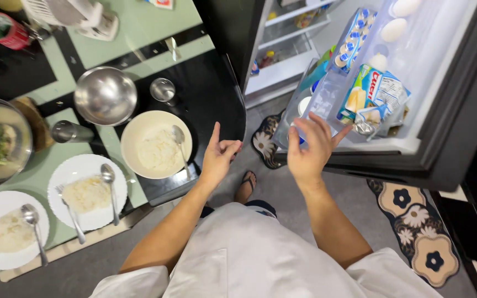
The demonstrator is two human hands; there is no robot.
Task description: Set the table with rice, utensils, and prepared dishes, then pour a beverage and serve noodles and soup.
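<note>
While the fridge door stands open, I note the right hand at its lower shelf, fingers curled loosely, touching a clear container but not clearly gripping it. A cheese pack sits just right of that hand. Left hand hangs empty, forefinger raised, a rice bowl just left of it.

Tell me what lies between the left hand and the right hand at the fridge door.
In the head view, nothing on a surface lies between the left hand and the right hand; through the gap show grey floor and a sandalled foot.
</note>
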